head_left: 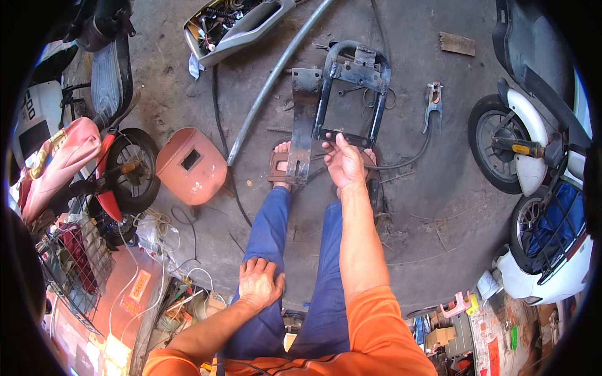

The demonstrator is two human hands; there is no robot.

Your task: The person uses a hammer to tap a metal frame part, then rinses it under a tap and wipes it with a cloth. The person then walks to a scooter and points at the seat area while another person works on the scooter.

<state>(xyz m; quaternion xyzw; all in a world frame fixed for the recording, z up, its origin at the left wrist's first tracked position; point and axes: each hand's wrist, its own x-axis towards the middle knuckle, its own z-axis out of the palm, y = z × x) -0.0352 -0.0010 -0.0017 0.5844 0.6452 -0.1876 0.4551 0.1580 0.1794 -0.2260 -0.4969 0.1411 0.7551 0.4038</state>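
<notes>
My left hand (259, 282) lies flat on my left knee, its fingers stretched out. Just in front of my right knee, my right hand (343, 161) is turned palm up with loosely curled, parted fingers; I see nothing in it. Its thumb tip overlaps the near bar of a black metal frame (322, 103); whether they touch, I cannot tell. The frame lies between and ahead of my feet. Along its left side runs a long flat steel plate (303, 113) with holes and slots, its near end over my left sandal (276, 168).
An orange welding mask (192, 166) lies left, beside a long grey pipe (276, 78). Toward the right is a ground clamp (433, 106) with its cable. A plastic housing (248, 28) holds parts at the back. Motor scooters (520, 144) flank both sides.
</notes>
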